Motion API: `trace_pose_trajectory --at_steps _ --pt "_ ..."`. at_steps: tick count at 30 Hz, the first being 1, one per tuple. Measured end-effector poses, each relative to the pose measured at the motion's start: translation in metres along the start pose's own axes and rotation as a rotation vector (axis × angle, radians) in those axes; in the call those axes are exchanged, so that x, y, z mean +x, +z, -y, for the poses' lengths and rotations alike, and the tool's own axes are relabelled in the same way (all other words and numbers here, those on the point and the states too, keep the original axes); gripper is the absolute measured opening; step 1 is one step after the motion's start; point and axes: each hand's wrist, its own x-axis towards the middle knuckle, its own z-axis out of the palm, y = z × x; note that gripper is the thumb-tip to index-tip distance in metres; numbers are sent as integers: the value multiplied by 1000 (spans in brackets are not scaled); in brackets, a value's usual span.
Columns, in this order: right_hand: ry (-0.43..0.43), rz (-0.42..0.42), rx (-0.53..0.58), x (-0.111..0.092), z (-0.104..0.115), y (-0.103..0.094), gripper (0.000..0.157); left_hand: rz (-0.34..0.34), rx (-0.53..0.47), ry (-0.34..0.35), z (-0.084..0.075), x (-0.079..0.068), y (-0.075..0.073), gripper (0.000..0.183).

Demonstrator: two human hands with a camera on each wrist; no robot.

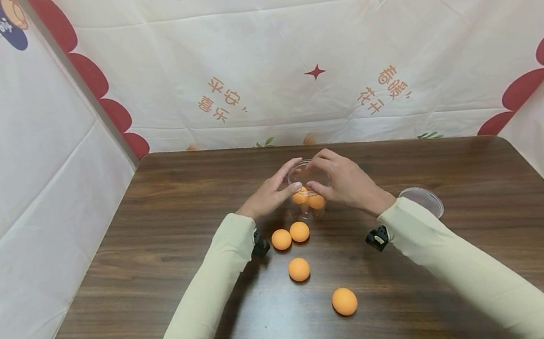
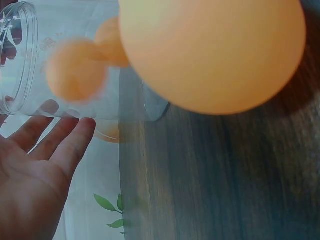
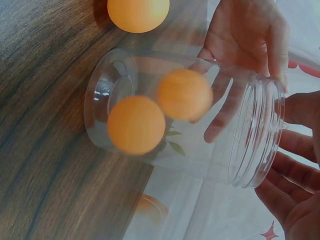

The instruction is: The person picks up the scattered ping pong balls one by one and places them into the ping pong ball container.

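A clear plastic jar [image 1: 308, 190] with a threaded open mouth stands on the dark wood-grain table [image 1: 486, 234], nearer the far edge than the near one and about midway between the left and right edges. Its wall is see-through, and two orange balls [image 3: 136, 124] show inside it in the right wrist view; in the head view orange shapes sit low in the jar. The left hand [image 1: 270, 195] is against the jar's left side with its fingers nearly straight; in the left wrist view the fingertips [image 2: 80, 131] lie just under the jar wall, the palm open, not wrapped round it. The right hand [image 1: 346, 180] is at the jar's right side and rim, fingers bent over the mouth and the thumb low against the wall, so it seems to hold the rim lightly, though how firm the grip is I cannot tell. Four more orange balls lie loose on the table toward the near edge from the jar: a touching pair [image 1: 291, 235] just beside the jar's base, a third [image 1: 299, 269] further toward the near edge, and a fourth [image 1: 344, 301] nearer still. A clear round lid [image 1: 424, 201] lies flat on the table to the right of the jar, beside the right sleeve [image 1: 463, 259].
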Motion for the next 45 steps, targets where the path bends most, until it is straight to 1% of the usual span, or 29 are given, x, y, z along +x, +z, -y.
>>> trace_pose_trajectory --at_steps 5,15,19,23,28,33,36,45 --pt "1 3 -2 -1 0 0 23 -1 3 1 -1 0 1 60" --pt "-27 -20 -16 -6 1 -4 22 -16 -4 12 -1 0 2 56" --pt "-29 -5 -13 -10 2 -8 23 -16 -7 14 0 0 1 58" --pt "-16 33 -17 -16 6 -12 25 -15 -14 8 0 -2 1 65" --pt "-11 64 -7 -29 14 -17 26 -11 -19 11 0 -2 1 71" --pt "-35 68 9 -43 24 -20 28 -17 -5 12 -2 -1 1 59" --pt "-55 83 9 -53 30 -20 29 -18 0 15 -3 -1 1 56" --pt "-43 202 31 -94 46 -11 33 -19 -2 8 -5 -2 2 57"
